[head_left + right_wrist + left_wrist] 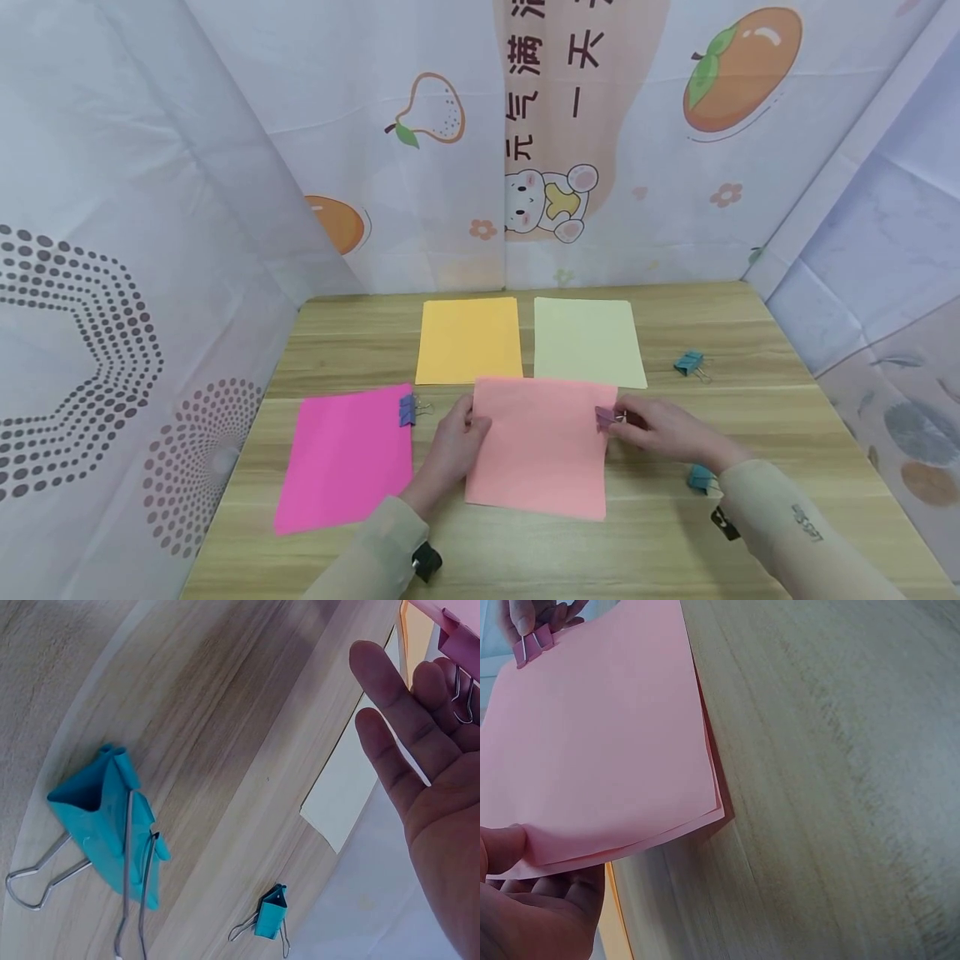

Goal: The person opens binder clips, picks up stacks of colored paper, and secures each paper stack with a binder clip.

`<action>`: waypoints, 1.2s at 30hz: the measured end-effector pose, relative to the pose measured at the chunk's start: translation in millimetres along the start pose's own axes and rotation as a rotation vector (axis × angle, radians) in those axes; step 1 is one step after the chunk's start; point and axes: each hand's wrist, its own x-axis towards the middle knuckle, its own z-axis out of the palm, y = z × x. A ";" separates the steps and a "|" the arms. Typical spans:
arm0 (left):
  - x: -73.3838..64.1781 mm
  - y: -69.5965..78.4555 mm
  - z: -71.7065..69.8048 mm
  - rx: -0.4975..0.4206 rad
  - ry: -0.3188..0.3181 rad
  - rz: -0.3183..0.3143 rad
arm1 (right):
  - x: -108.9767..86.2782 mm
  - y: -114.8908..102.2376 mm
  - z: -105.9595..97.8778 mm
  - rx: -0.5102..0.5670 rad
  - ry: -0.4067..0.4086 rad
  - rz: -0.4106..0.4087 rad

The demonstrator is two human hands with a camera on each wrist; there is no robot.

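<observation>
In the head view, a stack of salmon-pink paper sheets (536, 454) is held up over the table's middle. My left hand (454, 446) grips its left edge, thumb on top and fingers underneath. In the left wrist view the pink sheets (607, 742) part slightly at a corner. A purple-pink binder clip (604, 417) sits on the stack's right edge. My right hand (662, 427) pinches it near its wire handles. The same binder clip (460, 649) is cut off at the top right of the right wrist view, where some fingers stretch away from it.
A magenta sheet stack (348, 458) bearing a blue-purple binder clip (407, 410) lies at left. Orange-yellow paper (468, 342) and pale yellow paper (587, 343) lie behind. Two teal binder clips are at right, one farther back (687, 362), one near my right forearm (701, 477).
</observation>
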 end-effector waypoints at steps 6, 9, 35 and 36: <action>0.5 -0.2 0.2 -0.013 0.001 0.008 | 0.7 -0.1 -0.3 0.007 -0.006 0.007; 0.2 -0.3 0.0 -0.025 -0.002 0.006 | 0.4 0.2 -0.4 0.008 -0.007 0.021; -0.3 -3.2 4.7 -0.065 -0.004 -0.037 | -1.1 2.6 10.0 0.156 -0.045 0.069; -0.6 -3.3 4.8 -0.062 -0.001 -0.041 | -1.0 2.8 10.1 0.163 -0.046 0.071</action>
